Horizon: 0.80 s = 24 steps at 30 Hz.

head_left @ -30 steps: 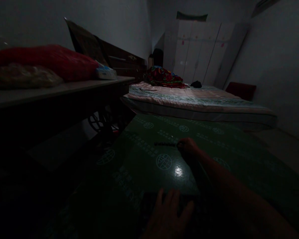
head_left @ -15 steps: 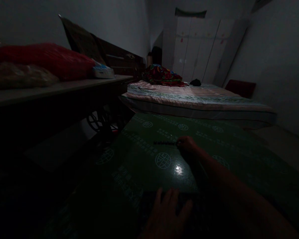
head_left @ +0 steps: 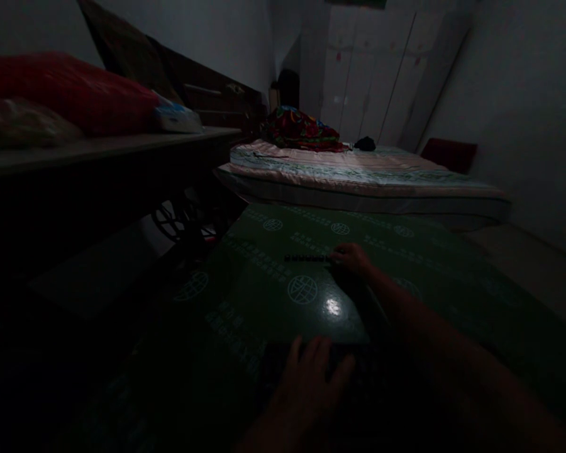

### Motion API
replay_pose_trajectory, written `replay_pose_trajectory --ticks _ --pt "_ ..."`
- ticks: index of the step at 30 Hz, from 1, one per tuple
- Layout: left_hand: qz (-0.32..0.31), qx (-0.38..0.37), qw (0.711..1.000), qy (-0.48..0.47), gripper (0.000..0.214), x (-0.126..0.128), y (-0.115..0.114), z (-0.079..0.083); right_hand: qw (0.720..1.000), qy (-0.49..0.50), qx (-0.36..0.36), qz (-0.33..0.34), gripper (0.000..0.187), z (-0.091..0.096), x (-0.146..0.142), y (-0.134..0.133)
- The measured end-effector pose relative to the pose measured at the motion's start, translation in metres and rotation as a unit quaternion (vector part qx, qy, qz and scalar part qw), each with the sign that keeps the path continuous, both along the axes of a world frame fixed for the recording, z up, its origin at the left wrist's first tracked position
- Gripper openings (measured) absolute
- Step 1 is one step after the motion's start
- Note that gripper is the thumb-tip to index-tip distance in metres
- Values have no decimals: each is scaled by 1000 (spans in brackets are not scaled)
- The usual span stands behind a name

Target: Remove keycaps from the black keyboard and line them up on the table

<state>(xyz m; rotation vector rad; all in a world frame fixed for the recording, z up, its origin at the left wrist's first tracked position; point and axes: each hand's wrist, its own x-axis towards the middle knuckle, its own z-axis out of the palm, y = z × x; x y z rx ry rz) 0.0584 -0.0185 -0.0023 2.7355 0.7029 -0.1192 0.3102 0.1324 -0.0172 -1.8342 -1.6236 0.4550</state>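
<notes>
The left hand (head_left: 311,384) lies spread flat at the near edge of the sheet (head_left: 264,296), probably steadying it, while the outstretched right hand (head_left: 351,258) seems to pinch the end of a strip (head_left: 306,258).

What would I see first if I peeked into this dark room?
The shiny green board with white globe prints gleams in the middle. The right hand touches a short dark strip on it; the left hand lies flat at its near edge.

View tips down slightly; left hand (head_left: 306,384) and wardrobe (head_left: 372,75) ride higher in frame
</notes>
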Motion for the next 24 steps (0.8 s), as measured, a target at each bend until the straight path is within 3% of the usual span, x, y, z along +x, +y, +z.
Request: replay_pose_trajectory --ticks 5,9,12,14,16,20,24 --pt "10 -8 1000 -2 96 0 -2 14 999 33 11 -40 51 39 9 -33" --pt "4 -1 1000 2 98 -1 0 16 992 25 109 -63 51 70 12 -88" --pt "12 0 1000 14 96 0 3 12 991 53 99 -67 44 82 5 -137" --pt "16 0 1000 11 95 1 4 11 992 127 22 -2 36 82 -5 -165" --pt "20 3 1000 -1 98 0 2 12 975 207 -45 66 28 77 -14 -185" --pt "33 -19 999 -27 98 -1 1 25 967 242 -41 66 18 64 -28 -201" --pt "72 -49 993 -79 58 9 8 41 977 200 -20 69 15 58 -31 -197"
